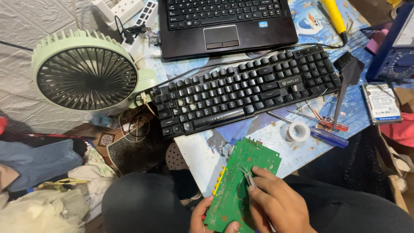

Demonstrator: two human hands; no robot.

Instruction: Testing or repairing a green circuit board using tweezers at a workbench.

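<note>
Green circuit board (241, 183) gripped at lower edge by left hand (207, 220); right hand (276, 203) pinches metal tweezers (249, 177) against board, below black keyboard (246, 90).

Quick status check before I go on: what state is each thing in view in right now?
Green circuit board: held tilted over the lap.
Left hand: grips the board's lower edge.
Right hand: pinches tweezers, tips on the board.
Laptop: open.
Fan: lying face up; spinning cannot be told.
Tape roll: lying flat.
</note>
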